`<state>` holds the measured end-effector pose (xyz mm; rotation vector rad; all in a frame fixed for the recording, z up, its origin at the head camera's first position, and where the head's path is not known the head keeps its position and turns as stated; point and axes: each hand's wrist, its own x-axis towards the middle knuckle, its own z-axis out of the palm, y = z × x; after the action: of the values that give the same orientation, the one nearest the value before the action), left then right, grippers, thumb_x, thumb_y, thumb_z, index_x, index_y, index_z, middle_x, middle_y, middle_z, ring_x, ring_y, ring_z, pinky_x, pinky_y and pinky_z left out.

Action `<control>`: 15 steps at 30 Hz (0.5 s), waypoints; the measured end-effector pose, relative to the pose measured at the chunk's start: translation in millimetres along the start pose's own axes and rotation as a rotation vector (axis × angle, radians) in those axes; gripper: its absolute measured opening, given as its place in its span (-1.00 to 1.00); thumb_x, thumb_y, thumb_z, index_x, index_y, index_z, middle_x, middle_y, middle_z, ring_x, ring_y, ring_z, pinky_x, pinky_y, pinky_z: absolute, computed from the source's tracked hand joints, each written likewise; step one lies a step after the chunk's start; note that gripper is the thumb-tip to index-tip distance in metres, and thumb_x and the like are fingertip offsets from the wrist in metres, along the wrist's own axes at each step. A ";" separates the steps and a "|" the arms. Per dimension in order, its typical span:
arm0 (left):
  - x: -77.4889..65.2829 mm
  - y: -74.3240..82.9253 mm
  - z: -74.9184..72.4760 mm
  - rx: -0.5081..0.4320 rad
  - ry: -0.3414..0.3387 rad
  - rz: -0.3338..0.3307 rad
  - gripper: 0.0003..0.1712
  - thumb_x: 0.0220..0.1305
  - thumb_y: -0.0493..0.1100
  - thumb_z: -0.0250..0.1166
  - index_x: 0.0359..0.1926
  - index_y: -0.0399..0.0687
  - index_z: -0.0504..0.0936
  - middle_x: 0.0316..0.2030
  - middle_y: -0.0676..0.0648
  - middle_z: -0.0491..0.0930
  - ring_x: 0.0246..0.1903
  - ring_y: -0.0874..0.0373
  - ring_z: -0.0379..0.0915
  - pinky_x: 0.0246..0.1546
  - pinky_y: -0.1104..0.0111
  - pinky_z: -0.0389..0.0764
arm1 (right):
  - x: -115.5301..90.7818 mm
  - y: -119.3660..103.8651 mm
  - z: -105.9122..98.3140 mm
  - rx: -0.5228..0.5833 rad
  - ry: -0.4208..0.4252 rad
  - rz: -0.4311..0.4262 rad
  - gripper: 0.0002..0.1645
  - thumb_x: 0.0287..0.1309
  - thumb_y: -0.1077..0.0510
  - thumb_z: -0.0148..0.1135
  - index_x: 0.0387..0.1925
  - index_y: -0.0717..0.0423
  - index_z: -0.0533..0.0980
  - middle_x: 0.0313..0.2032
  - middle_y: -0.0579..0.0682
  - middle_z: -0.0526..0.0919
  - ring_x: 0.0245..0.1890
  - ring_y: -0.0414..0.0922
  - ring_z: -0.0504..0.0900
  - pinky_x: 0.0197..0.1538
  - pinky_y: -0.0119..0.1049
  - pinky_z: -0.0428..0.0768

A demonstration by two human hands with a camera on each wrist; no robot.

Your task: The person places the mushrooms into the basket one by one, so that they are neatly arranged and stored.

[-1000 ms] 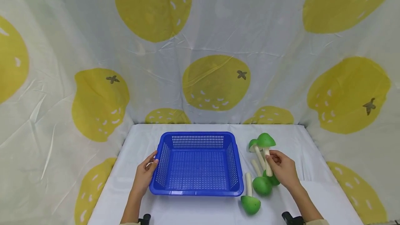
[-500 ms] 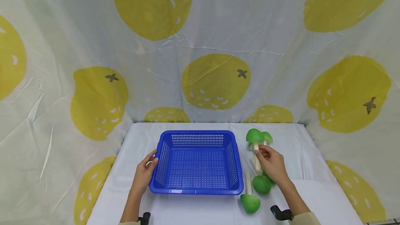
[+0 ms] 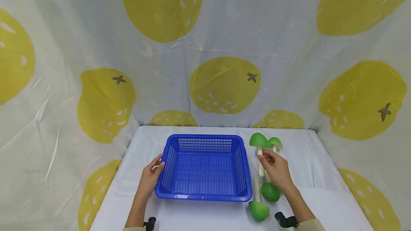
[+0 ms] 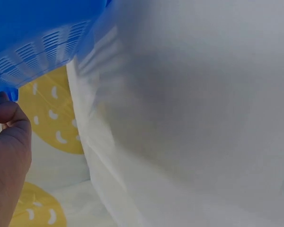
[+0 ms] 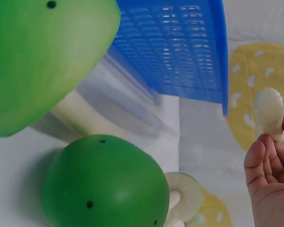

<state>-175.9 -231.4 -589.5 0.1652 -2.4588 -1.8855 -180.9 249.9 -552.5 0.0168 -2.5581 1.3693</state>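
Note:
My left hand [image 3: 150, 179] pinches the left rim of a blue slotted plastic basket [image 3: 205, 198] between thumb and fingers; the left wrist view shows the thumb at the basket's edge. In my right hand [image 3: 277, 169] is the pale stem of a toy mushroom with a green cap [image 3: 258, 139], upright with its cap up, just right of the basket. The stem's rounded lower end [image 5: 269, 111] pokes out past the fingertips in the right wrist view. Beneath and behind this hand lie several similar green mushrooms, partly hidden by it.
One loose mushroom [image 3: 258, 210] lies by the basket's front right corner, its stem pointing away. Another green cap [image 3: 270, 191] is close beside it, and a further mushroom [image 3: 275, 142] lies at the back right. A lemon-print cloth [image 3: 224, 85] hangs behind the white-covered table [image 3: 199, 216].
My right hand has moved left with the mushroom, bringing it closer to the basket's right side. The left hand stays at the basket's rim.

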 end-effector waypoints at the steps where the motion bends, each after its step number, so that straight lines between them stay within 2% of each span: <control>1: 0.7 0.9 0.0 0.017 0.004 0.003 -0.44 0.51 0.01 0.24 0.46 0.08 0.46 0.06 -0.23 0.52 -0.25 0.20 0.60 -0.26 0.42 0.61 | 0.6 -1.3 1.1 0.008 -0.002 -0.001 -0.62 0.41 0.03 0.31 0.05 0.25 0.64 -0.25 0.08 0.72 -0.35 -0.37 0.59 -0.30 -0.52 0.60; 9: 2.3 10.7 4.0 0.112 0.036 0.049 -0.46 0.53 -0.03 0.23 0.45 0.02 0.47 0.02 -0.24 0.57 -0.49 0.27 0.43 -0.46 0.44 0.50 | 5.2 -5.5 14.3 0.073 -0.026 0.002 -0.61 0.40 0.06 0.32 0.04 0.31 0.63 -0.25 0.13 0.71 -0.38 -0.35 0.59 -0.35 -0.49 0.61; 15: -1.0 8.6 3.2 0.128 0.051 0.028 -0.47 0.53 -0.03 0.22 0.44 0.07 0.48 0.02 -0.22 0.57 -0.50 0.27 0.42 -0.47 0.45 0.49 | 3.2 -12.2 26.8 0.098 -0.060 0.008 -0.61 0.39 0.08 0.32 0.06 0.32 0.62 -0.24 0.13 0.70 -0.38 -0.33 0.60 -0.34 -0.45 0.63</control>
<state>-175.8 -226.0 -582.0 0.1794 -2.5341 -1.6916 -188.1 221.4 -556.2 0.0660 -2.5397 1.5180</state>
